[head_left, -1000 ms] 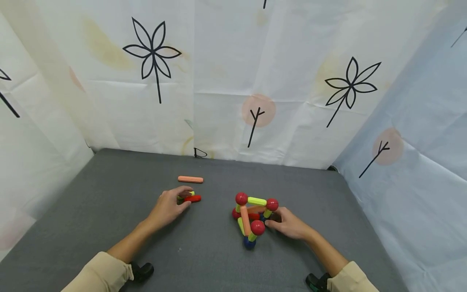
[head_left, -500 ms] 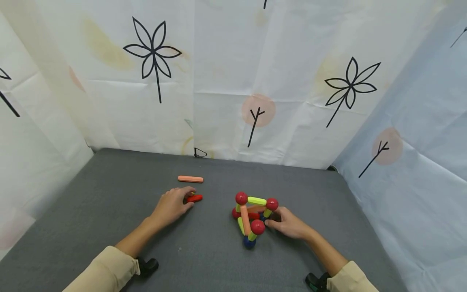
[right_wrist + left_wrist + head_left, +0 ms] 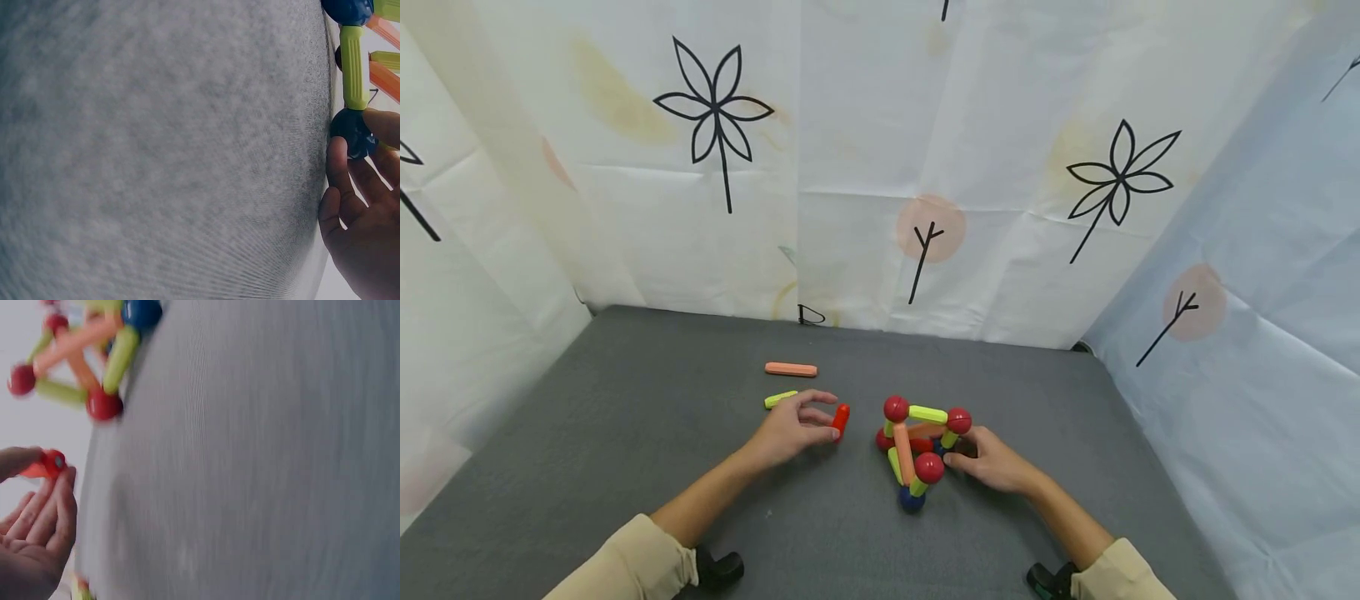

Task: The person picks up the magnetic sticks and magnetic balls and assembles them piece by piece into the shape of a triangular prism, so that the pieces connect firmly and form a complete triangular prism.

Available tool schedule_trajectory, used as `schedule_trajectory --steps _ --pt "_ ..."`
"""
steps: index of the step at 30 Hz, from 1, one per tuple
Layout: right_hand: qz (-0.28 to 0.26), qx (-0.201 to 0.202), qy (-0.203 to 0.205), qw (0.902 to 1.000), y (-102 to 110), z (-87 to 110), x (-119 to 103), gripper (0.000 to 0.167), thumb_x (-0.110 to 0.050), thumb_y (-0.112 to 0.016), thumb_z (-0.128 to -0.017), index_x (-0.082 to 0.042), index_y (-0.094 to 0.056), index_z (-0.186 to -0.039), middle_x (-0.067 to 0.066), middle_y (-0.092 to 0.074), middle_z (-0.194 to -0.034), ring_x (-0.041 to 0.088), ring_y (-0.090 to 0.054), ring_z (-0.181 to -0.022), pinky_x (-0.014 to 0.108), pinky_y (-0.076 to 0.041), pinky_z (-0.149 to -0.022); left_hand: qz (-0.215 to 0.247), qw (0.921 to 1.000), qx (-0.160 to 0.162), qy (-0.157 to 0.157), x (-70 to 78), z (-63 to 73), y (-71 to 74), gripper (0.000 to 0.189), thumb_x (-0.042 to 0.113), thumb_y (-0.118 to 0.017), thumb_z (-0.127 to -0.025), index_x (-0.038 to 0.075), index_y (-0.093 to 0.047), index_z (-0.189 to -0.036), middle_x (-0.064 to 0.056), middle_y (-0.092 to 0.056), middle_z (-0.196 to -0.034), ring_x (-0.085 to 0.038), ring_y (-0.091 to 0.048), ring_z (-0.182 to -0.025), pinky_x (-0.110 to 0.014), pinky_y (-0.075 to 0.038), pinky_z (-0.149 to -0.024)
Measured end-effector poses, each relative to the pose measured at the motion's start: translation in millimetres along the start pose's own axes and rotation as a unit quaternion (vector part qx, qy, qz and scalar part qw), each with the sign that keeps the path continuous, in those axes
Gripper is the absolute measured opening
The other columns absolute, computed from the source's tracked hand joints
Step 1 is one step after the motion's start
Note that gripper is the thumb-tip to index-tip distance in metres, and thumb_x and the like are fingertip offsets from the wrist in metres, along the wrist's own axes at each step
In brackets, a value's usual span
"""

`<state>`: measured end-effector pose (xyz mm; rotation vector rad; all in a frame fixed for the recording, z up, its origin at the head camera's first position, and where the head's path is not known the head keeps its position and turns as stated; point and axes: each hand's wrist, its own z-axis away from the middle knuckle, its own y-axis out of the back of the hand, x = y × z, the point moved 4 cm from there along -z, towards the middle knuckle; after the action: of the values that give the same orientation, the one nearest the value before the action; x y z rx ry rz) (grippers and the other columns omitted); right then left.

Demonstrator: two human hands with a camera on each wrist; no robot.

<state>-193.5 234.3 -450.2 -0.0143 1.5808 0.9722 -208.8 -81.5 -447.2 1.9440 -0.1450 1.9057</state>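
A short red rod (image 3: 842, 418) is pinched between the thumb and fingers of my left hand (image 3: 788, 429), left of a built frame. In the left wrist view, the red rod's (image 3: 39, 467) round end faces the camera. The frame joins red balls (image 3: 929, 468) and blue balls (image 3: 912, 499) with yellow-green rods (image 3: 928, 414) and orange rods (image 3: 904, 454). At its right side my right hand (image 3: 996, 460) grips a lower corner. The right wrist view shows thumb and fingers around a blue ball (image 3: 354, 132) below a yellow-green rod (image 3: 355, 69).
An orange rod (image 3: 791, 369) lies toward the back of the grey table (image 3: 647, 400). A yellow-green rod (image 3: 780, 399) lies just behind my left hand. A white patterned cloth (image 3: 857, 150) hangs along the back and sides.
My left hand has moved right toward the frame with the red rod, which now points more upright in the view. The yellow-green rod behind it is uncovered. The right hand stays on the frame.
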Motion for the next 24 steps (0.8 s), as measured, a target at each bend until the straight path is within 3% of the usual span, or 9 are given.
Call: schedule_trajectory --steps 2,5,8,12,16,19,24 --pt "0.001 0.003 0.004 1.0000 -0.4 -0.5 0.5 0.037 -0.013 -0.062 -0.098 -0.004 -0.057 -0.133 0.006 -0.064 -0.112 0.019 -0.056 -0.091 0.030 -0.047 -0.078 0.060 0.9977 -0.026 0.019 5.7 4.0 -12.2 0.059 0.012 -0.076 -0.088 -0.004 -0.048 -0.138 -0.014 -0.073 -0.101 -0.024 -0.071 -0.088 -0.041 -0.057 -0.081" --pt "-0.009 0.002 0.013 0.9999 -1.3 -1.4 0.4 0.040 -0.011 -0.062 -0.097 -0.008 -0.056 -0.137 0.006 -0.064 -0.121 0.022 -0.057 -0.098 0.032 -0.046 -0.083 0.111 0.9923 -0.046 0.028 15.3 9.0 -30.2 0.066 0.015 -0.076 -0.089 -0.003 -0.042 -0.143 -0.014 -0.072 -0.104 -0.026 -0.071 -0.089 -0.044 -0.057 -0.083" --pt "-0.023 -0.001 0.026 0.9994 -2.1 -2.1 0.0 0.044 -0.008 -0.061 -0.097 -0.013 -0.054 -0.141 0.004 -0.062 -0.131 0.026 -0.056 -0.105 0.035 -0.045 -0.088 0.137 0.9889 -0.050 0.029 24.2 12.2 -45.4 0.067 0.017 -0.076 -0.089 0.001 -0.041 -0.144 -0.014 -0.073 -0.105 -0.026 -0.071 -0.091 -0.041 -0.057 -0.083" --pt "-0.028 -0.005 0.030 0.9991 -2.3 -1.9 -0.2 0.045 -0.008 -0.060 -0.098 -0.013 -0.053 -0.142 0.003 -0.061 -0.131 0.026 -0.056 -0.104 0.034 -0.046 -0.087 0.151 0.9869 -0.051 0.021 32.1 13.4 -60.7 0.066 0.016 -0.076 -0.089 0.004 -0.042 -0.145 -0.014 -0.073 -0.105 -0.024 -0.071 -0.092 -0.036 -0.057 -0.082" --pt "-0.004 0.000 0.011 0.9999 -1.2 0.1 0.9 0.033 -0.012 -0.061 -0.098 -0.006 -0.058 -0.130 0.004 -0.065 -0.106 0.017 -0.057 -0.087 0.028 -0.046 -0.076 0.149 0.9878 -0.044 0.017 35.5 12.3 -70.0 0.066 0.015 -0.076 -0.089 0.006 -0.042 -0.145 -0.013 -0.074 -0.102 -0.023 -0.071 -0.091 -0.035 -0.056 -0.083" --pt "0.015 0.002 0.001 0.9999 -0.3 1.7 1.8 0.024 -0.014 -0.062 -0.098 -0.002 -0.060 -0.119 0.001 -0.057 -0.088 0.012 -0.054 -0.076 0.026 -0.044 -0.066 0.152 0.9875 -0.036 0.020 37.1 10.8 -74.1 0.067 0.014 -0.076 -0.088 0.007 -0.041 -0.145 -0.013 -0.074 -0.100 -0.025 -0.072 -0.090 -0.036 -0.057 -0.082" --pt "0.014 0.002 0.008 0.9999 0.0 1.7 0.7 0.022 -0.014 -0.062 -0.098 -0.002 -0.061 -0.116 0.000 -0.056 -0.086 0.011 -0.052 -0.075 0.026 -0.043 -0.065 0.154 0.9871 -0.035 0.025 40.0 9.0 -78.2 0.070 0.014 -0.076 -0.088 0.008 -0.039 -0.147 -0.013 -0.074 -0.098 -0.025 -0.072 -0.088 -0.037 -0.058 -0.080"
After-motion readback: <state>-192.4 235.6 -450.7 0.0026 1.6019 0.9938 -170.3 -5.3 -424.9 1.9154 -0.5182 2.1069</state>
